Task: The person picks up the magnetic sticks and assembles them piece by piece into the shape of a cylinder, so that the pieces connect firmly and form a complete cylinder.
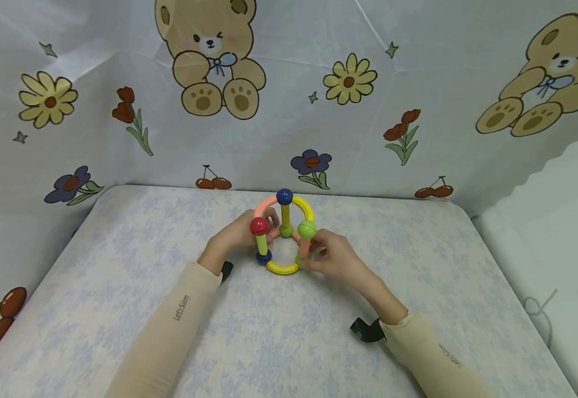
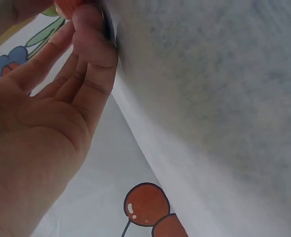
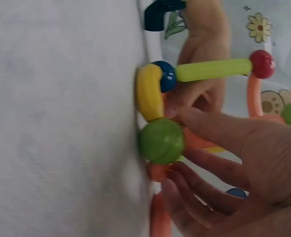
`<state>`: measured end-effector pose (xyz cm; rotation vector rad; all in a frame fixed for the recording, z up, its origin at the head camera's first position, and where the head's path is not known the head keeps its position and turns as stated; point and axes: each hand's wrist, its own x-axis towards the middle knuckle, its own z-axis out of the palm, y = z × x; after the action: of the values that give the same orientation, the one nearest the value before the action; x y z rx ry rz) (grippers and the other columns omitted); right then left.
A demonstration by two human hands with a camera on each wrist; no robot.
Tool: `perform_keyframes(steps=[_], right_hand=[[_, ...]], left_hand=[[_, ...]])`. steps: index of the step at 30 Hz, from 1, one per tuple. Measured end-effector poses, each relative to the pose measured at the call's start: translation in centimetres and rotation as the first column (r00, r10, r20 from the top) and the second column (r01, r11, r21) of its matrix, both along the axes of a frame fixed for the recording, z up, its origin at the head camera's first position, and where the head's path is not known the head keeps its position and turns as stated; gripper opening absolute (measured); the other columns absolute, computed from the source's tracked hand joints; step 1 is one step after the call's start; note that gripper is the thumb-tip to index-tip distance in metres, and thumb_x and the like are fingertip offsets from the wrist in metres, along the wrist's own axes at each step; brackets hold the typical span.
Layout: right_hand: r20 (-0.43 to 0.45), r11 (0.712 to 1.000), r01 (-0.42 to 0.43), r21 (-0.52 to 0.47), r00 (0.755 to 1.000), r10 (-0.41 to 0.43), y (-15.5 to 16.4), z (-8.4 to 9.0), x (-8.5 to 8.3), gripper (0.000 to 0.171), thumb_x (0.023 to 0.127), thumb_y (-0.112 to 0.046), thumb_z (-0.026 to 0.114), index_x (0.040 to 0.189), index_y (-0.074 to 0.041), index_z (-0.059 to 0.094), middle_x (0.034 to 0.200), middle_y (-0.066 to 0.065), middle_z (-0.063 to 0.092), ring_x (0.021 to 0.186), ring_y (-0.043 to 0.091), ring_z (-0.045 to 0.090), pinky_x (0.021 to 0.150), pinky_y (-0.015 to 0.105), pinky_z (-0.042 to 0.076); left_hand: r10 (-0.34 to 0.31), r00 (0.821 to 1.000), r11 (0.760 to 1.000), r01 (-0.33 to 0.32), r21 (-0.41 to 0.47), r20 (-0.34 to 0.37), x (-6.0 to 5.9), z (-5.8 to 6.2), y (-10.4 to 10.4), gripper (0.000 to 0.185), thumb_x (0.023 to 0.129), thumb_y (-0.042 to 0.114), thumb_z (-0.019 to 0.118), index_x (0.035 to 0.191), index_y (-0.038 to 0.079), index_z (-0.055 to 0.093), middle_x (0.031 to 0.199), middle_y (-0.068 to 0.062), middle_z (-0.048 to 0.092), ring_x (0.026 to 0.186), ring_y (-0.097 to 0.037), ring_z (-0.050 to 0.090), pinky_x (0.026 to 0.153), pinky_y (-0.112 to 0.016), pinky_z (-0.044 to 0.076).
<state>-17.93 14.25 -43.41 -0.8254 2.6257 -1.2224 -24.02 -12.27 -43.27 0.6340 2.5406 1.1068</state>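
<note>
Near the table's middle stands a frame of magnetic building sticks and balls, with a lower and an upper ring joined by upright sticks. The upper ring has a red ball (image 1: 259, 226), a dark blue ball (image 1: 284, 196) and a green ball (image 1: 307, 229). A yellow curved stick (image 1: 283, 268) forms the lower front. My left hand (image 1: 241, 229) holds the frame's left side, fingertips against an orange piece (image 2: 66, 7) in the left wrist view. On the right, my right hand (image 1: 336, 255) pinches the orange upright stick (image 1: 305, 248) near the lower green ball (image 3: 161, 141).
The frame rests on a pale blue mottled tabletop (image 1: 279, 337). Behind it hangs a white cloth (image 1: 279, 127) printed with bears, flowers and cherries. A dark device (image 1: 367, 330) is strapped at the right wrist. A thin cord (image 1: 542, 312) lies beyond the table's right edge.
</note>
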Motion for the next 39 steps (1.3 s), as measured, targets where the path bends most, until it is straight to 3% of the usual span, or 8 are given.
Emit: perform_keyframes(steps=[5, 10, 15, 23, 33, 39], right_hand=[[-0.036, 0.998, 0.069, -0.007, 0.997, -0.069, -0.4, -0.5, 0.0, 0.017, 0.088, -0.007, 0.085, 0.091, -0.015, 0.07, 0.1, 0.002, 0.073, 0.096, 0.021, 0.073, 0.08, 0.032, 0.062], [-0.045, 0.995, 0.098, -0.015, 0.994, -0.099, -0.5, -0.6, -0.2, 0.016, 0.088, -0.005, 0.085, 0.091, -0.013, 0.072, 0.098, 0.003, 0.076, 0.094, 0.02, 0.075, 0.079, 0.03, 0.063], [-0.067, 0.995, 0.103, -0.017, 0.992, -0.104, -0.3, -0.7, -0.3, 0.015, 0.087, -0.006, 0.086, 0.09, -0.012, 0.073, 0.099, 0.003, 0.078, 0.094, 0.021, 0.078, 0.081, 0.034, 0.063], [-0.059, 0.995, 0.098, -0.008, 0.993, -0.098, 0.2, -0.8, -0.8, 0.015, 0.088, -0.008, 0.086, 0.089, -0.014, 0.072, 0.103, 0.002, 0.078, 0.1, 0.022, 0.077, 0.087, 0.04, 0.062], [-0.035, 0.998, 0.057, -0.008, 0.998, -0.057, 0.6, -0.5, -0.9, 0.014, 0.091, -0.007, 0.083, 0.093, -0.014, 0.071, 0.116, 0.009, 0.077, 0.106, 0.024, 0.077, 0.09, 0.041, 0.062], [-0.025, 0.994, 0.106, 0.02, 0.994, -0.106, 1.5, 0.3, -1.1, 0.025, 0.09, 0.007, 0.075, 0.111, -0.006, 0.073, 0.122, 0.013, 0.074, 0.113, 0.032, 0.072, 0.095, 0.044, 0.061]], left_hand=[[0.003, 0.998, 0.998, 0.001, 0.068, -0.059, 0.0, -0.3, 0.2, 0.044, 0.096, 0.011, 0.075, 0.137, 0.005, 0.059, 0.107, -0.016, 0.068, 0.093, -0.027, 0.06, 0.086, -0.04, 0.049], [0.052, 0.997, 0.986, -0.041, 0.159, -0.064, 0.0, -0.3, 0.5, 0.033, 0.097, 0.01, 0.074, 0.128, 0.008, 0.062, 0.113, -0.015, 0.07, 0.095, -0.026, 0.062, 0.084, -0.037, 0.052], [0.116, 0.991, 0.987, -0.107, 0.122, -0.063, 0.0, 0.0, 0.7, 0.024, 0.094, 0.014, 0.078, 0.116, 0.009, 0.067, 0.108, -0.01, 0.073, 0.091, -0.024, 0.063, 0.076, -0.033, 0.054], [0.102, 0.98, 0.994, -0.094, 0.052, -0.172, -0.4, -0.1, 0.8, 0.024, 0.095, 0.017, 0.079, 0.114, 0.004, 0.073, 0.108, -0.011, 0.076, 0.095, -0.025, 0.068, 0.082, -0.038, 0.055], [0.097, 0.982, 0.995, -0.091, 0.043, -0.159, -0.3, 0.0, 0.9, 0.026, 0.096, 0.016, 0.077, 0.117, 0.001, 0.073, 0.112, -0.014, 0.076, 0.099, -0.027, 0.067, 0.087, -0.04, 0.055], [0.098, 0.986, 0.995, -0.092, 0.047, -0.135, -0.3, -0.1, 1.2, 0.027, 0.095, 0.017, 0.077, 0.118, 0.004, 0.071, 0.12, -0.014, 0.075, 0.106, -0.028, 0.068, 0.091, -0.043, 0.055]])
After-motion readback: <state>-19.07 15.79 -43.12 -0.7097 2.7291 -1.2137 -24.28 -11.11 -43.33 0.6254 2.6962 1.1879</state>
